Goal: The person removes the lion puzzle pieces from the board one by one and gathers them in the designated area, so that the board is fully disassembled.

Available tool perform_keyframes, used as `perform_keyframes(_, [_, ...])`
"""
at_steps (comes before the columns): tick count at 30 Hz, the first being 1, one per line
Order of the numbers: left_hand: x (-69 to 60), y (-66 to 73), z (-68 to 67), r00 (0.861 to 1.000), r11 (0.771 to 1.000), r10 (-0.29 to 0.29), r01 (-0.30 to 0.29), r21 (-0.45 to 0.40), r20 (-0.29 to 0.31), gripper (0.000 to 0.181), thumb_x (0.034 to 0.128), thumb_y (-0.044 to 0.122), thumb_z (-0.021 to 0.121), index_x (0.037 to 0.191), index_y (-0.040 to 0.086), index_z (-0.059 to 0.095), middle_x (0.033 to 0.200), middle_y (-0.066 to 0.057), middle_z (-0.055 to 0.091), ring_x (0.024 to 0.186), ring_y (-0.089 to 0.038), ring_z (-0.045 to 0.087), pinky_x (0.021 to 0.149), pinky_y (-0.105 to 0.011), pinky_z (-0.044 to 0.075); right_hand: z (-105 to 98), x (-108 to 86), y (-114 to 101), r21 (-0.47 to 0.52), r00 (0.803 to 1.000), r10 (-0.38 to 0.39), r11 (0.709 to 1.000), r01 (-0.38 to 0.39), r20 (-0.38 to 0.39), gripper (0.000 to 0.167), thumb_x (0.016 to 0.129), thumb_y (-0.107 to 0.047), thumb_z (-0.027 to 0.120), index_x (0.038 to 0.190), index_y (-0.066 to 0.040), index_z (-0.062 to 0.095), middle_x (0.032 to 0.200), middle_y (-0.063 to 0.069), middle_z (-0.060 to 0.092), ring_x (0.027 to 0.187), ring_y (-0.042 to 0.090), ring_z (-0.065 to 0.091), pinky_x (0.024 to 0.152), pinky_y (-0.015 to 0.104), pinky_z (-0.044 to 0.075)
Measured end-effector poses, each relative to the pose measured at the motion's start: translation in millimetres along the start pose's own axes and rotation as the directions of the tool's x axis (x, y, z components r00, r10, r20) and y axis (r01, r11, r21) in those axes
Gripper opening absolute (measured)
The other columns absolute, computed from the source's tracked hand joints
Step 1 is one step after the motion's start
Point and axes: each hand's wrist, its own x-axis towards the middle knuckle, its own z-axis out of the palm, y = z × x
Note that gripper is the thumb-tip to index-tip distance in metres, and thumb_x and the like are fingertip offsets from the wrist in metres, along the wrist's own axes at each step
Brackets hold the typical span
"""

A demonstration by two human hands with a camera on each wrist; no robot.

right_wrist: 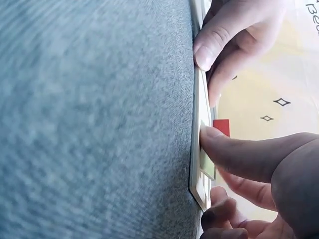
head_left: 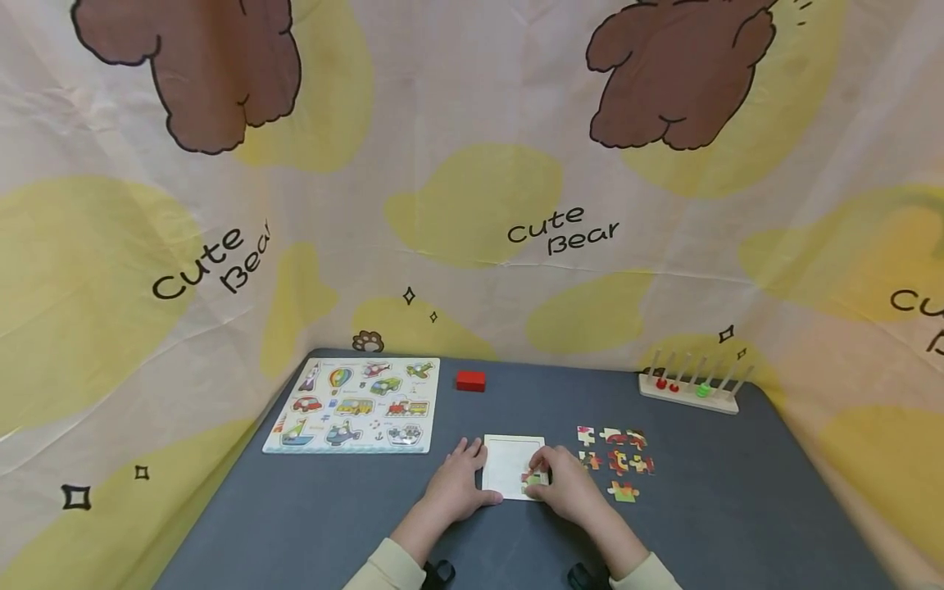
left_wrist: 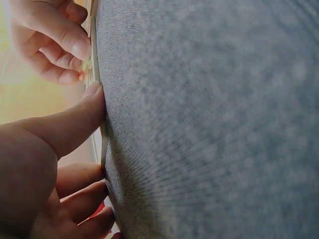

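Note:
A square white puzzle tray (head_left: 509, 459) lies flat near the front of the table. My right hand (head_left: 566, 485) pinches a green puzzle piece (right_wrist: 208, 163) at the tray's lower right corner. The piece tilts against the tray in the right wrist view. At the tray's left side rests my left hand (head_left: 456, 485), its fingers fairly straight along that edge and its thumb (left_wrist: 82, 117) touching the near edge. To the right of the tray lie several loose jigsaw pieces (head_left: 623, 492) in rough rows. Fingers partly hide the pinched piece from above.
Back left lies a picture board (head_left: 350, 406) with vehicle shapes. Beside it sits a red block (head_left: 470, 381). A white peg stand (head_left: 686, 395) with red and green beads stands back right. Behind the grey table (head_left: 708, 508) hangs a bear-print cloth (head_left: 457, 213).

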Motion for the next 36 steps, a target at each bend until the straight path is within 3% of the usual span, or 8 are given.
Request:
perform_keyframes(7, [1.5, -1.1, 1.6, 1.0, 1.0, -0.008, 0.008, 0.0, 0.005, 0.086, 0.0782, 0.039, 0.087, 0.147, 0.002, 0.051, 0.159, -0.014, 0.041, 0.152, -0.037, 0.027, 0.117, -0.059, 0.033, -1, -0.1, -2, 0.079, 0.999, -0.017, 0.997, 0.015, 0.029, 0.025, 0.084, -0.014, 0.082, 0.096, -0.016, 0.061, 0.078, -0.004, 0.06, 0.064, 0.011, 0.051, 0.056, 0.026, 0.04])
perform_keyframes(18, [1.6, -0.8, 2.9, 1.0, 1.0, -0.015, 0.015, -0.001, 0.001, 0.086, 0.078, 0.04, 0.087, 0.147, 0.004, 0.051, 0.159, -0.013, 0.041, 0.152, -0.037, 0.027, 0.117, -0.06, 0.033, -10, -2.4, 0, 0.222, 0.994, -0.105, 0.969, 0.105, -0.012, 0.017, 0.089, -0.016, 0.078, 0.104, -0.011, 0.071, 0.079, -0.004, 0.065, 0.057, 0.008, 0.05, 0.048, 0.023, 0.041])
perform_keyframes(28, [1.0, 2.3, 1.4, 1.0, 1.0, -0.018, 0.018, 0.002, -0.003, 0.086, 0.0773, 0.038, 0.087, 0.147, 0.002, 0.051, 0.159, -0.015, 0.042, 0.152, -0.038, 0.028, 0.118, -0.06, 0.032, -31, -14.6, -1, 0.207, 0.991, -0.044, 0.976, 0.07, -0.123, 0.015, 0.086, -0.01, 0.079, 0.1, -0.011, 0.073, 0.079, -0.005, 0.067, 0.06, 0.008, 0.053, 0.052, 0.022, 0.044])
perform_keyframes(36, [0.4, 2.6, 1.4, 1.0, 1.0, -0.016, 0.016, -0.007, -0.001, 0.086, 0.0775, 0.037, 0.087, 0.147, 0.001, 0.051, 0.159, -0.015, 0.042, 0.152, -0.038, 0.027, 0.118, -0.06, 0.031, -48, -23.2, 5, 0.221, 0.992, 0.022, 0.975, 0.006, -0.124, 0.016, 0.088, -0.009, 0.077, 0.103, -0.01, 0.072, 0.08, -0.004, 0.069, 0.061, 0.011, 0.054, 0.053, 0.024, 0.045])
